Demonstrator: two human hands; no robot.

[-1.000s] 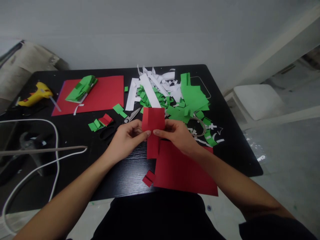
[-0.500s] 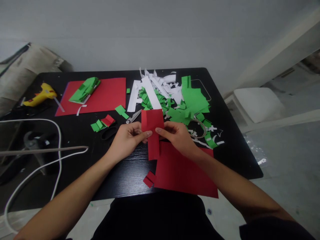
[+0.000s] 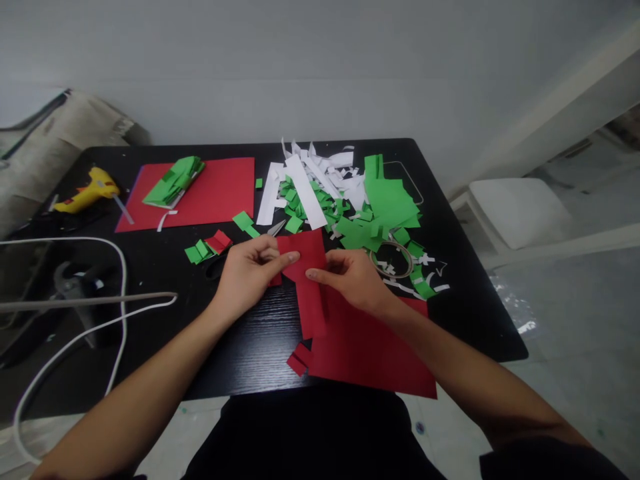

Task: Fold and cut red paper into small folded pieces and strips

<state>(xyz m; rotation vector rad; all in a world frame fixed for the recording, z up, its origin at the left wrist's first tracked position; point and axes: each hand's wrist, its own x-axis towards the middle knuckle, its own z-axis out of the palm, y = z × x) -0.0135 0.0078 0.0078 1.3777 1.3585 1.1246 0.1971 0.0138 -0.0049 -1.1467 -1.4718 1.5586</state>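
Observation:
A folded red paper piece [image 3: 311,300] is held above the black table. My left hand [image 3: 250,272] pinches its upper left part, thumb on top, and a bit of red paper shows below those fingers. On the other side, my right hand [image 3: 355,277] grips the right edge between thumb and fingers. A larger red sheet [image 3: 370,353] lies flat under my right hand and forearm. By its left edge rests a small folded red piece [image 3: 299,359]. Scissors [image 3: 277,228] lie partly hidden behind my left hand.
White paper strips [image 3: 306,193] and green scraps [image 3: 390,203] are heaped at the back. A tape roll [image 3: 393,260] lies right of my right hand. Folded green paper [image 3: 175,181] sits on another red sheet [image 3: 220,203]. A yellow glue gun [image 3: 90,192] and white cable [image 3: 123,267] are at left.
The held red paper has tilted, its lower end moving down and to the right. My left hand has shifted slightly left, and my right hand slightly lower on the paper.

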